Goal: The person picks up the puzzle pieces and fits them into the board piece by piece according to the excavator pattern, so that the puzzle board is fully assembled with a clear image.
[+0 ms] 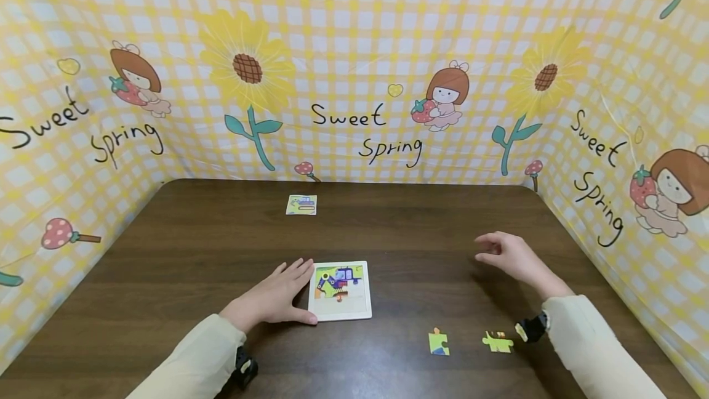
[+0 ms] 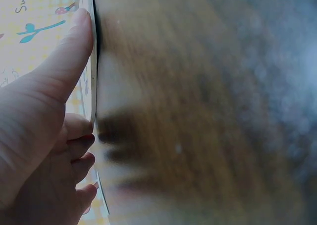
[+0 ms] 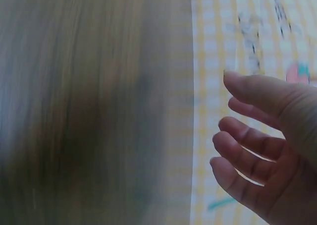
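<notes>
The fingers of the left hand (image 1: 281, 295) lie spread along the left edge of the puzzle board (image 1: 354, 308), probably steadying it on the tabletop (image 1: 221, 226). The right hand (image 1: 506, 255) hovers, fingers loosely bent, holding nothing. A blue-marked piece (image 1: 437, 343) and lime piece (image 1: 500, 345) lie apart, seemingly for reach; a card (image 1: 301, 205) sits beyond.

The head view is bright, even and mostly sharp, with the cloth walls (image 1: 354, 36) stretched toward the edges; a soft shadow darkens the tabletop (image 1: 221, 220) below the fingers (image 1: 490, 237) of the right hand (image 1: 512, 257). The left wrist view is dimmer, with shadows just beside the blurred left hand's (image 2: 34, 136) fingertips and bluish glare well apart from them. In the right wrist view, wood streaks opposite the fingers; lettering (image 3: 252, 41) above them smears.
</notes>
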Available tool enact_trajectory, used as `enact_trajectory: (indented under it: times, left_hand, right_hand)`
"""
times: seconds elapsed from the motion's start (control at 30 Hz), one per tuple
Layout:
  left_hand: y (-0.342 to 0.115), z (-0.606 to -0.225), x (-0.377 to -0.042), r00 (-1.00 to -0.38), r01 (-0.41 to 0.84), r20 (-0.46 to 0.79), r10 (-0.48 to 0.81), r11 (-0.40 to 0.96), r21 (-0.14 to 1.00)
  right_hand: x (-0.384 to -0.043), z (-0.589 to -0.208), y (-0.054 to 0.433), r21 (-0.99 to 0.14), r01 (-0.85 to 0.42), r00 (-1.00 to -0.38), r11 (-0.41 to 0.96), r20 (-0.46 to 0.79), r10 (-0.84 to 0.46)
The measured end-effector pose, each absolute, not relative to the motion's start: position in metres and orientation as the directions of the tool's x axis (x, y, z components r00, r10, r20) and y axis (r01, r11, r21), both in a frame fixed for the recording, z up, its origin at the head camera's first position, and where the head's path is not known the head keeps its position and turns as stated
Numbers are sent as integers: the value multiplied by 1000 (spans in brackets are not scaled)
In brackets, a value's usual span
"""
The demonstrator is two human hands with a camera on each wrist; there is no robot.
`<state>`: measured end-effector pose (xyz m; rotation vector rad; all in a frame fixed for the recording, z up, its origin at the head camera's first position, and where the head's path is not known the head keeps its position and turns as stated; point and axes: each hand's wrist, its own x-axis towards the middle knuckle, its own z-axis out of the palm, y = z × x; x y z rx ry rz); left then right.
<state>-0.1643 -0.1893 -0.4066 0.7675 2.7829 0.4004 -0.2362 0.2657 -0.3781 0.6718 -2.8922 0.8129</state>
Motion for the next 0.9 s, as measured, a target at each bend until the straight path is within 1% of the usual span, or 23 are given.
enact_trajectory:
  times: [0.13, 0.27, 0.57, 0.73, 0.9]
  left_hand:
    - [-190, -406, -164, -837, 463, -148, 526, 826, 321]
    - [-190, -406, -164, -839, 460, -149, 523, 829, 319]
    - [-190, -406, -165, -838, 455, -157, 523, 827, 330]
    - [-190, -407, -165, -837, 460, -151, 526, 826, 327]
    - [-190, -408, -165, -838, 460, -150, 525, 827, 322]
  right_hand:
    - [-234, -378, 296, -471, -380, -924, 796, 147, -354]
    - [-233, -380, 324, -470, -320, -944, 823, 88, -317]
    - [-232, -393, 369, -439, -255, -957, 862, -11, -289]
    - [-232, -397, 378, -416, -262, -949, 871, -51, -310]
    - [-232, -399, 379, -399, -302, -939, 866, -30, -342]
